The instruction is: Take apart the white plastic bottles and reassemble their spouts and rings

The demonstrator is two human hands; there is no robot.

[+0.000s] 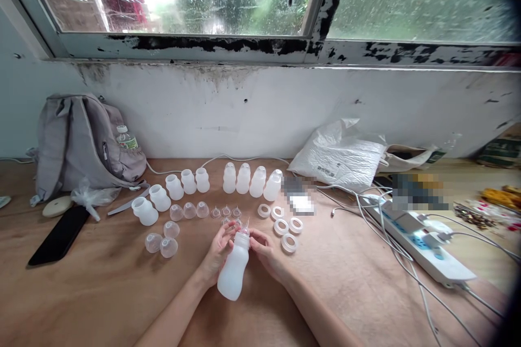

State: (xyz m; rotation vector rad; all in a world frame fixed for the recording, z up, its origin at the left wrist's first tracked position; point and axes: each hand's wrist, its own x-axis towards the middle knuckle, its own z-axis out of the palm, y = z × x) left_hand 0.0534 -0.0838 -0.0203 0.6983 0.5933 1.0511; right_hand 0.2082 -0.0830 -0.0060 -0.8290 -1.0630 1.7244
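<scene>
A frosted white baby bottle (233, 274) leans between my hands, its base toward me. A clear teat (243, 231) sits at its mouth, partly covered by fingers. My left hand (220, 252) is closed around the neck from the left, fingertips at the teat. From the right, my right hand (266, 251) pinches at the neck and the teat's edge. Just beyond my hands lie several loose teats (226, 210). White collar rings (289, 243) lie to the right, and clear domed caps (168, 246) to the left.
Open bottles (145, 211) stand at the back left; several capped bottles (243, 179) stand at the back centre. A phone-like black slab (59, 236) and grey backpack (67, 141) are at left. A power strip (423, 246) with cables and a plastic mailer bag (340, 152) lie at right.
</scene>
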